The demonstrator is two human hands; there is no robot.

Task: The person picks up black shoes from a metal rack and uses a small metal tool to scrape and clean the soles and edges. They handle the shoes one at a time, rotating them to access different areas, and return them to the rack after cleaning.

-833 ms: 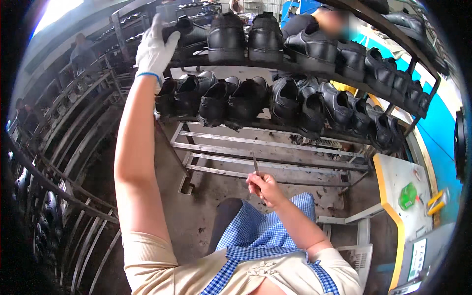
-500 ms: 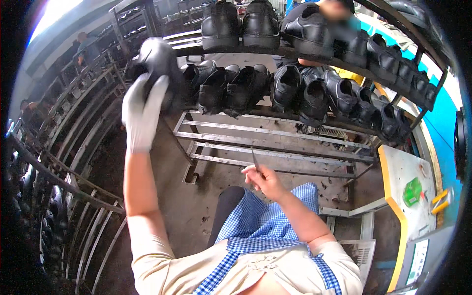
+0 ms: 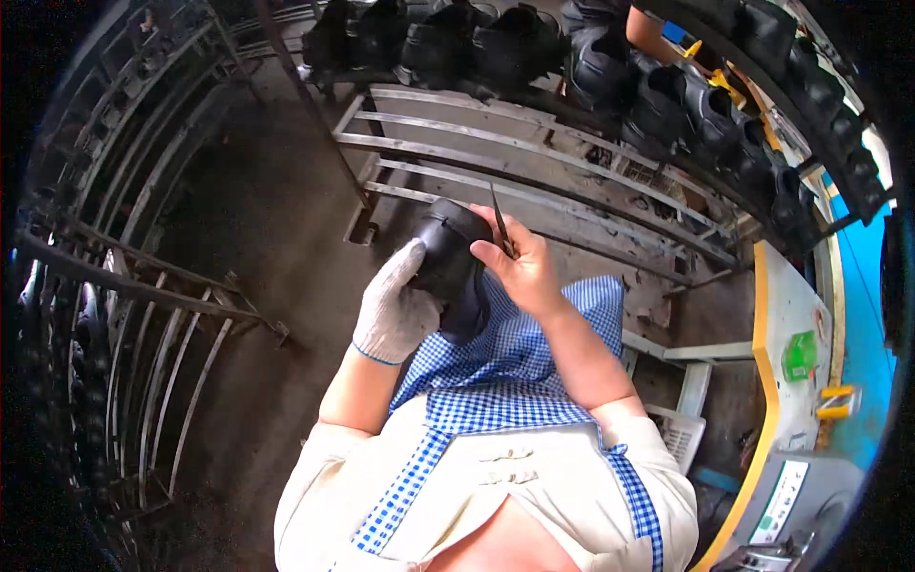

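A black shoe [image 3: 446, 250] is held in front of my lap, its smooth, shiny toe end pointing up and away. My left hand [image 3: 393, 307], in a white knitted glove, is closed round the shoe's left side, with the thumb along its upper. On the other side my bare right hand [image 3: 526, 265] grips a thin, dark pointed tool [image 3: 499, 217], its tip standing up. Whether it is a knife or tweezers I cannot make out. The right fingertips are at the shoe's edge and seem to touch it.
Ahead stands a metal rack [image 3: 457, 158] with rows of black shoes [image 3: 519, 48] on its upper shelves. More dark racks [image 3: 133, 296] run along the left. At right is a yellow-edged table [image 3: 783, 296] with a green container [image 3: 799, 357] and a yellow-handled item [image 3: 837, 402] nearby.
My left hand has brought the shoe from beside the rack's left end down in front of my lap. My right hand, still holding the pointed tool, has risen slightly to the shoe. The view has tilted downward.
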